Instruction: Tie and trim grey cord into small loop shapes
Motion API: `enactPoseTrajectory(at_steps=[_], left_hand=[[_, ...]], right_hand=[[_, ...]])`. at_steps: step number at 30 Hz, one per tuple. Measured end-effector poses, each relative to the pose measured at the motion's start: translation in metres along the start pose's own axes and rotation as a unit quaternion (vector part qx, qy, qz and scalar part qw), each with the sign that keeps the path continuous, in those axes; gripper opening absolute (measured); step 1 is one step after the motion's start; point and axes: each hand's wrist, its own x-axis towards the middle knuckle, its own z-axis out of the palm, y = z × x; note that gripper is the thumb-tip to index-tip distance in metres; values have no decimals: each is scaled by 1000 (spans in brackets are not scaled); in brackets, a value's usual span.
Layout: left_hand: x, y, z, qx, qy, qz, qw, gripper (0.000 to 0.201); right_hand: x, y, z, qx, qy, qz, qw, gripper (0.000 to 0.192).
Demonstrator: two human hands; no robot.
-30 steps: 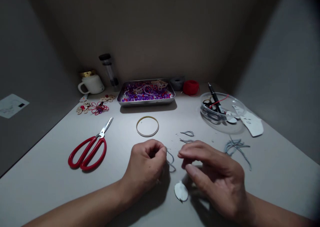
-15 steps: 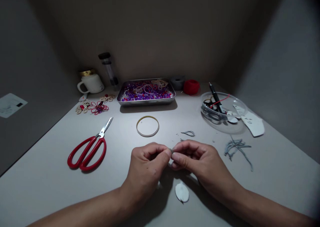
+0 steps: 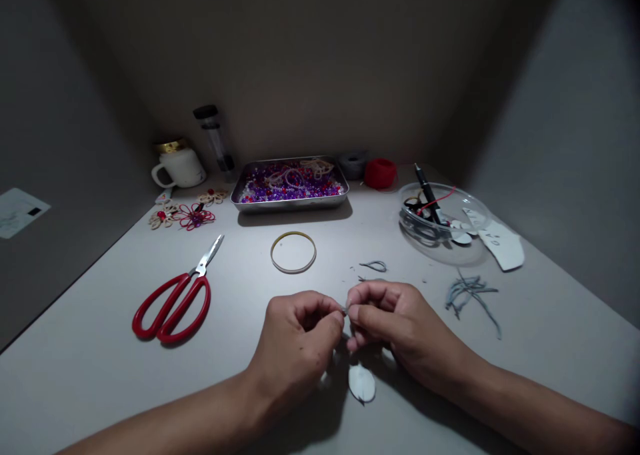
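Observation:
My left hand [image 3: 303,338] and my right hand [image 3: 393,318] meet fingertip to fingertip above the table. Between them a short bit of grey cord [image 3: 345,310] is pinched by thumb and forefinger on both sides; most of it is hidden by the fingers. Just below the hands lies a white oval piece [image 3: 361,383] with a dark mark at its lower tip. Beyond my right hand rests a grey cord loop [image 3: 374,266], and farther right a loose bundle of grey cords [image 3: 470,293].
Red-handled scissors [image 3: 173,308] lie at left, a thin ring [image 3: 293,270] ahead. At the back stand a bead tray [image 3: 290,206], a red cord ball [image 3: 380,173], grey cord [image 3: 353,165] and a mug [image 3: 183,168]. A clear bowl [image 3: 445,241] with a pen stands right.
My fingertips have drawn slightly apart, with a little more grey cord showing between them. The whole view has shifted slightly; the things on the table stay put.

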Motion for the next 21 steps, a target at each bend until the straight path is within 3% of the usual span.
enactPoseTrajectory(at_steps=[4, 8, 17, 21], left_hand=[[1, -3, 0, 25, 22, -2, 999, 15], [3, -5, 0, 12, 11, 13, 1000, 8], [4, -5, -2, 54, 21, 45, 997, 12], [5, -2, -2, 31, 7, 8, 999, 17]], right_hand=[[1, 0, -2, 19, -3, 7, 1000, 10], [2, 1, -4, 47, -18, 17, 999, 8], [3, -1, -3, 2, -22, 27, 999, 7], [1, -2, -3, -27, -19, 4, 999, 7]])
